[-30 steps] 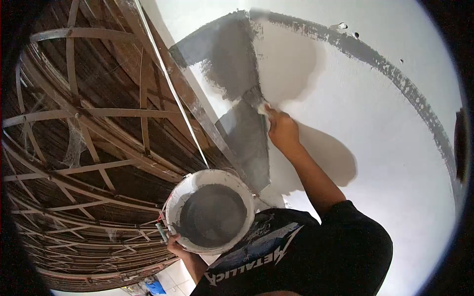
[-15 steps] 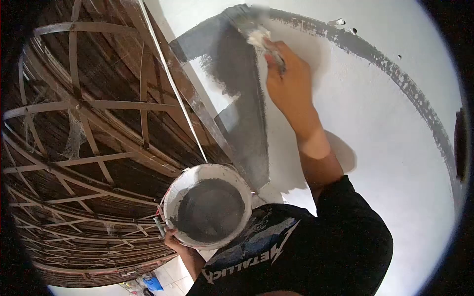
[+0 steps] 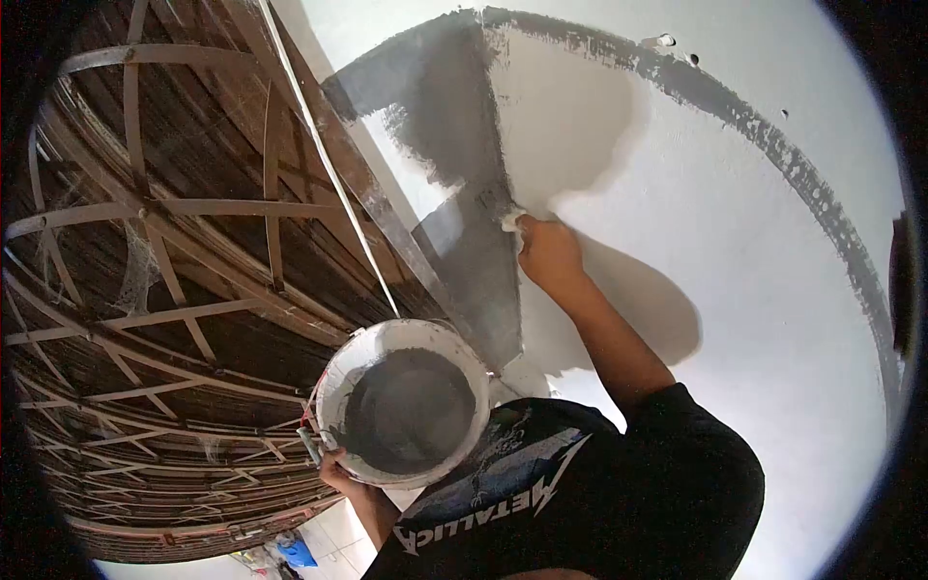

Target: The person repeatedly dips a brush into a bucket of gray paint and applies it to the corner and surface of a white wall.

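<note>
My right hand (image 3: 553, 253) is closed round a paintbrush (image 3: 512, 221), of which a pale part shows. The bristles are hard to make out against the grey paint band (image 3: 474, 227) on the wall, and the brush is at that band's right edge. Lower down, my left hand (image 3: 335, 471) grips the lower left side of a white bucket (image 3: 332, 398), close to its handle grip (image 3: 309, 447). Dark grey paint (image 3: 411, 411) lies in the bucket, which is held up in front of my black shirt (image 3: 619, 483).
On the left is a brown metal lattice (image 3: 222, 207) with cobwebs, and a thin white rod (image 3: 333, 169) runs beside it. A patchy grey stripe (image 3: 735, 106) curves across the white wall (image 3: 773, 290). A blue item (image 3: 296, 551) lies on the floor far below.
My right hand and the brush have moved down the wall, from the upper end of the grey band to its middle right edge. My left hand and the bucket have hardly moved.
</note>
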`<state>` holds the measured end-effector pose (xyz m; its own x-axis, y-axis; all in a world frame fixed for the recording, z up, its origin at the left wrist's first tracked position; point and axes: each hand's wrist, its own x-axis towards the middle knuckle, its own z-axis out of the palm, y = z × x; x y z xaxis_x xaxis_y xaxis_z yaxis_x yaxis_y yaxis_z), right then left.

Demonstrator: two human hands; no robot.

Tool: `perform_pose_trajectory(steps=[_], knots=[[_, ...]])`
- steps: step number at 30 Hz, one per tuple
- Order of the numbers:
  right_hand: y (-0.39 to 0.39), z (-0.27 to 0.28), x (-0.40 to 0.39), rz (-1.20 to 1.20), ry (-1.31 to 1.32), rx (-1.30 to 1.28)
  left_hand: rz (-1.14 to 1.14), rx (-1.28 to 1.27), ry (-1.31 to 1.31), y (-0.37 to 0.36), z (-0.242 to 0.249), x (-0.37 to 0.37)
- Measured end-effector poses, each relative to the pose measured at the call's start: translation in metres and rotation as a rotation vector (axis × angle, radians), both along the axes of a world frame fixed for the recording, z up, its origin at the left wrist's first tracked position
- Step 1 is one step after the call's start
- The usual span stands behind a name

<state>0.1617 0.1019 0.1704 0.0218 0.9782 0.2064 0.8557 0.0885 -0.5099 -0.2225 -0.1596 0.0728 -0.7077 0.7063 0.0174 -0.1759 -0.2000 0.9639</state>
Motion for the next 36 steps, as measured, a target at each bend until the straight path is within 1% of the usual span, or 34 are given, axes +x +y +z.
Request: perform_pose_trajectory(steps=[3, 5, 6, 7, 9, 11, 12, 13, 15, 16, 18, 19, 20, 22, 23, 25, 28, 30, 31, 34, 35, 36], knots=[[0.0, -0.018, 0.007, 0.019, -0.162, -0.062, -0.037, -0.03, -0.074, -0.006, -0.019, -0.018], [-0.01, -0.013, 0.012, 0.071, -0.173, -0.053, -0.03, -0.032, -0.08, -0.011, -0.034, -0.028], [-0.017, -0.007, 0.013, 0.102, -0.177, -0.05, -0.026, -0.034, -0.083, -0.011, -0.032, -0.026], [-0.024, -0.002, 0.014, 0.125, -0.155, -0.026, 0.038, -0.012, -0.045, -0.008, -0.031, -0.022], [-0.036, 0.017, 0.015, 0.182, -0.113, 0.023, 0.171, 0.022, -0.314, 0.012, 0.013, 0.015], [-0.048, 0.046, 0.014, 0.279, -0.008, -0.058, 0.127, -0.039, 0.25, 0.003, -0.021, -0.016], [-0.054, 0.057, 0.013, 0.327, 0.043, -0.108, 0.081, -0.067, 0.222, -0.005, -0.022, -0.018], [-0.058, 0.061, 0.014, 0.361, 0.076, -0.087, 0.034, -0.097, 0.195, -0.013, -0.023, -0.019], [-0.065, 0.064, 0.012, 0.457, 0.139, -0.064, -0.026, -0.123, -0.136, -0.011, 0.013, -0.001], [-0.067, 0.068, 0.007, 0.504, 0.168, -0.127, -0.027, -0.143, -0.126, -0.008, 0.022, 0.006], [-0.07, 0.074, -0.014, 0.618, 0.231, -0.241, 0.118, -0.057, -0.083, -0.009, 0.0, 0.008], [-0.073, 0.078, -0.031, 0.624, 0.179, -0.294, 0.109, -0.083, -0.069, -0.007, 0.003, 0.004], [-0.075, 0.07, -0.047, 0.693, 0.147, -0.249, 0.081, -0.11, -0.057, -0.004, 0.007, 0.002], [-0.08, 0.042, -0.07, 0.795, 0.08, -0.151, 0.126, -0.089, -0.172, 0.005, 0.031, 0.019], [-0.083, 0.034, -0.081, 0.843, 0.026, -0.126, 0.143, -0.01, -0.205, 0.011, 0.045, 0.026], [-0.085, 0.017, -0.104, 0.927, -0.081, -0.072, 0.142, -0.039, -0.26, 0.01, 0.034, 0.017], [-0.081, -0.018, -0.125, 0.98, -0.131, -0.059, 0.174, -0.072, -0.318, 0.008, 0.026, 0.017], [-0.085, -0.025, -0.135, 1.023, -0.292, -0.074, 0.147, -0.045, -0.382, 0.012, 0.035, 0.016], [-0.084, -0.025, -0.142, 1.041, -0.368, -0.072, 0.164, -0.005, -0.234, 0.013, 0.026, 0.012], [-0.089, -0.033, -0.156, 1.104, -0.376, -0.223, 0.192, 0.01, -0.354, 0.014, 0.028, 0.013], [-0.091, -0.035, -0.16, 1.132, -0.37, -0.243, 0.149, -0.026, -0.401, 0.012, 0.018, 0.005], [-0.091, -0.035, -0.166, 1.158, -0.363, -0.263, 0.139, -0.034, -0.416, 0.013, 0.023, 0.008]])
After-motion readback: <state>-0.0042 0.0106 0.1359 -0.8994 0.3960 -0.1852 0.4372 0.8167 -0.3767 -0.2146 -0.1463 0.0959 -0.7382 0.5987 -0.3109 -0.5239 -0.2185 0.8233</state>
